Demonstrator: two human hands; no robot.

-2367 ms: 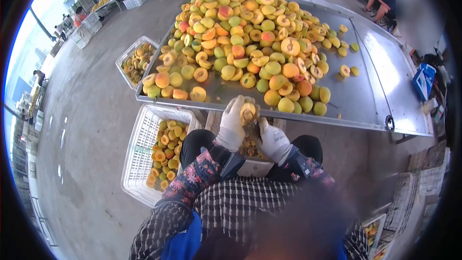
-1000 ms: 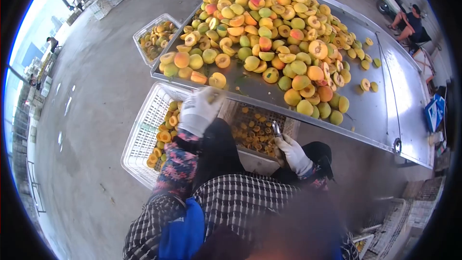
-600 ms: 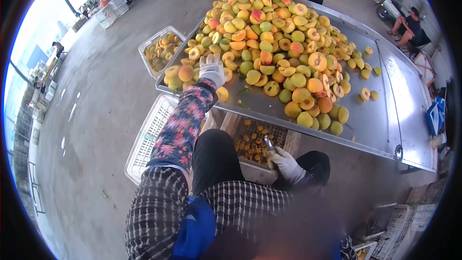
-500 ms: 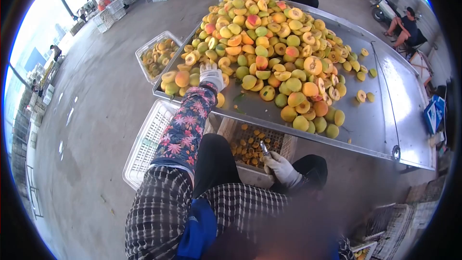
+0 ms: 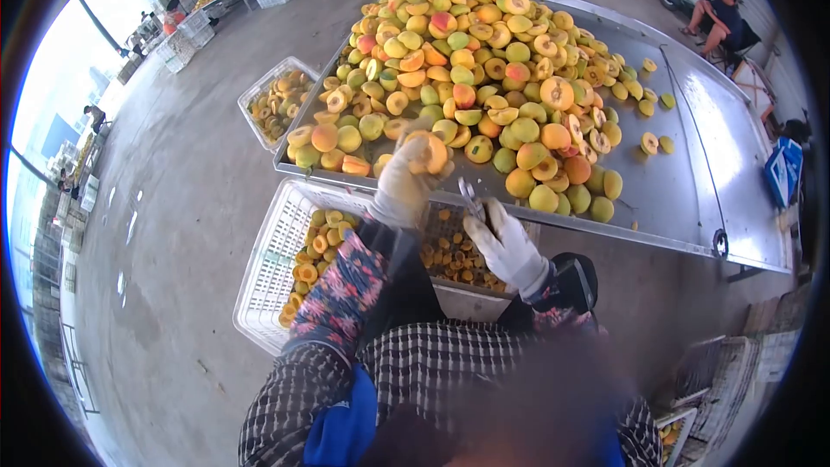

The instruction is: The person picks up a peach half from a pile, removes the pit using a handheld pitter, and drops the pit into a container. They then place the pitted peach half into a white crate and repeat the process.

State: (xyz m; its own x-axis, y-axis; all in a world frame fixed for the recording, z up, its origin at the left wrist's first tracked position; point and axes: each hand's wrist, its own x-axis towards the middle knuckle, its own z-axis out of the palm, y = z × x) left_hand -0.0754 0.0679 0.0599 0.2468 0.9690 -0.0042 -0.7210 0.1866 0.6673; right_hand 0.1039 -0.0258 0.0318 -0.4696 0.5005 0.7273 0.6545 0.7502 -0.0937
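Steel table [image 5: 692, 173], heaped with whole and halved peaches [image 5: 467, 60]. White plastic crate [image 5: 268, 259] on the floor at left, holding peach halves. Second crate [image 5: 450, 255] under the table edge, holding pits. Left hand [image 5: 402, 186], gloved, grip closed around one peach [image 5: 428, 154] just above the table's near edge. Right hand [image 5: 506, 246], gloved, grip closed on a small metal pitting tool [image 5: 471, 197], tip near the held peach.

No text, label, brand or number can be read anywhere. The blue box [image 5: 782, 175] just beside the right end of the metal table [image 5: 692, 164] carries markings too small to make out.
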